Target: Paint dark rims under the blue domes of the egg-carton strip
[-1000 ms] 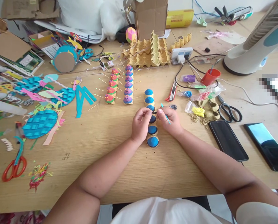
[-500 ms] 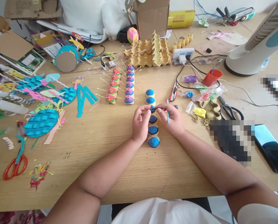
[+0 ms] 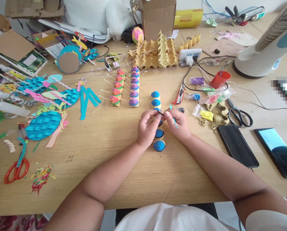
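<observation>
A strip of egg carton with blue domes (image 3: 159, 146) runs away from me on the table; the nearer domes have black edging around their bases. Over its middle, my left hand (image 3: 147, 128) pinches one end of a thin black strip (image 3: 160, 113), which looks like modelling clay. The other end is between the thumb and finger of my right hand (image 3: 179, 125). A slim light-blue stick tool (image 3: 175, 123) is also tucked in that hand. My hands hide part of the middle domes. A black lump (image 3: 181, 110) lies just beyond my right hand.
Finished-looking carton caterpillars, red-green (image 3: 116, 91) and purple-blue (image 3: 134, 88), stand further back with sticks poking out. A red utility knife (image 3: 178, 94), black scissors (image 3: 239, 114), a phone (image 3: 238, 146) and a red cup (image 3: 219, 79) lie to the right. Orange-handled scissors (image 3: 16, 170) lie left.
My hands have shifted slightly, with the black strip now held a little nearer to me. The blue stick tool has tilted in my right hand.
</observation>
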Tool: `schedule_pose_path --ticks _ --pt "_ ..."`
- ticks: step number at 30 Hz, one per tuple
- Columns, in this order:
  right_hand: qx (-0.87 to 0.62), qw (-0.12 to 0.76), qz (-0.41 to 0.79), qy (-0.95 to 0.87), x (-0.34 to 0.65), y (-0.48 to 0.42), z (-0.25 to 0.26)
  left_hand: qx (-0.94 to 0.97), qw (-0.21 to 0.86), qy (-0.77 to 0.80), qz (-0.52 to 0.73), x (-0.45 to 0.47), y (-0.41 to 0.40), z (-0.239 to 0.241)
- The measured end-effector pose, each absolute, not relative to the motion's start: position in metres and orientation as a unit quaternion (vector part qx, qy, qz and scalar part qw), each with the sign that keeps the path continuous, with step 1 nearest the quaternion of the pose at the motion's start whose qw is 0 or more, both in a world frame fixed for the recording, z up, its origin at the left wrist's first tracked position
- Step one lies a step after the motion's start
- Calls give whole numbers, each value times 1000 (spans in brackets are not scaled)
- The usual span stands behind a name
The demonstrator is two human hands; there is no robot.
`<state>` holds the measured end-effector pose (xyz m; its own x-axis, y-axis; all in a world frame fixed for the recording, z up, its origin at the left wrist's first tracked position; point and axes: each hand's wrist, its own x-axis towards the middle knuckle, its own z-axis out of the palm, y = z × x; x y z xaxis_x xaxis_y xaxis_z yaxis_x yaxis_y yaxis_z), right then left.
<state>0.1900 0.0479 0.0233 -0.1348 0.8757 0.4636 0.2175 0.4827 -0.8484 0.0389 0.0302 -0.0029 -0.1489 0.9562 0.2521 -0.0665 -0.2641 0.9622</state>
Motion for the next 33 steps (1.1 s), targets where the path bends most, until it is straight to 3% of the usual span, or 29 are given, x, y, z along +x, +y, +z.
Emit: schedule_pose_path --ticks 7,33 --pt "-398 523 321 -682 191 48 24 497 461 416 606 40 28 0" --pt "-411 527 308 -677 191 48 21 549 373 438 607 34 31 0"
